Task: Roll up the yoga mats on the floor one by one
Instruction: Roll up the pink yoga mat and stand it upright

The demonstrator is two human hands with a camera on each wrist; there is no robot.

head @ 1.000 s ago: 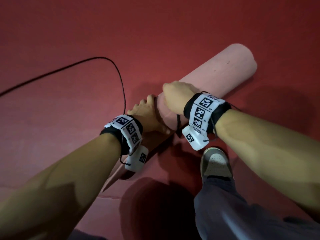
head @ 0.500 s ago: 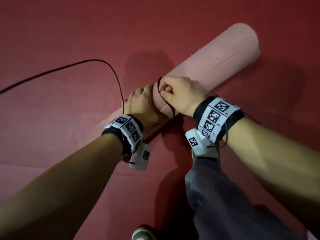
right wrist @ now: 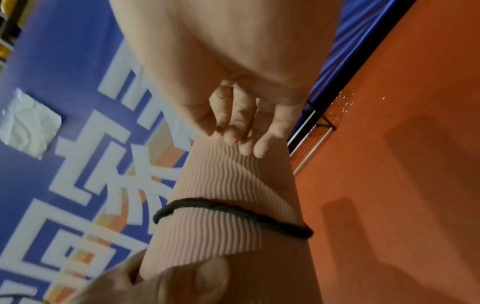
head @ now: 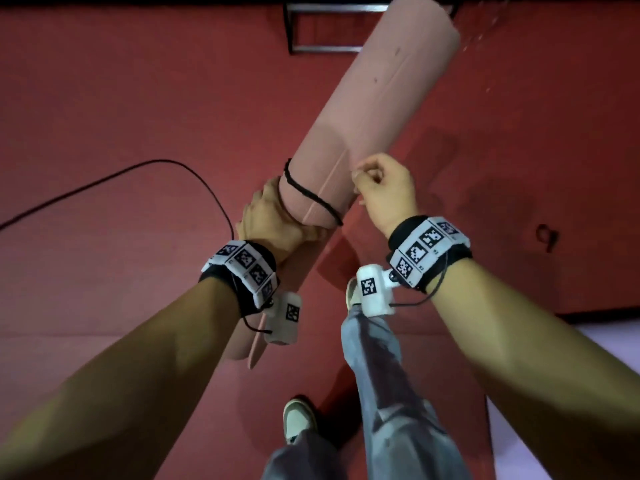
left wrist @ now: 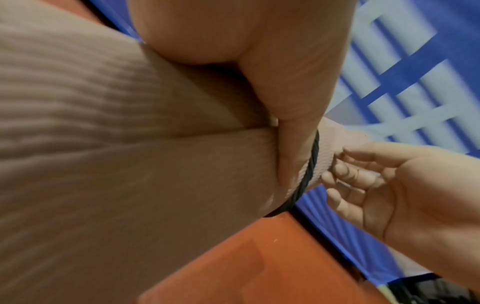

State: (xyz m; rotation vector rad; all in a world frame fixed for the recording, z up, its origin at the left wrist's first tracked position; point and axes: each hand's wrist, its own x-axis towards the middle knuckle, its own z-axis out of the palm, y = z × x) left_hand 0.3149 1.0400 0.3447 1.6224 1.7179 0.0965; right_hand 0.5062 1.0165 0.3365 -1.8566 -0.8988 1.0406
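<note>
left hand [head: 273, 220] curled around the lower part of the rolled pink yoga mat [head: 367, 109], thumb [right wrist: 197, 275] pressed on its ribbed surface, holding the roll tilted up off the red floor [head: 121, 98]. right hand [head: 384, 192] beside the roll, fingers [right wrist: 241, 131] bent, their tips touching the mat; whether they pinch anything cannot be told. a black cord [head: 311, 194] circles the roll just above the left hand, between the two hands. a loose flap of the mat [head: 258, 341] hangs below the left wrist. further out: a black cable [head: 138, 169] curving over the floor, a metal frame [head: 322, 29] at the far edge, one shoe [head: 298, 420] and grey trouser legs [head: 381, 393] below.
</note>
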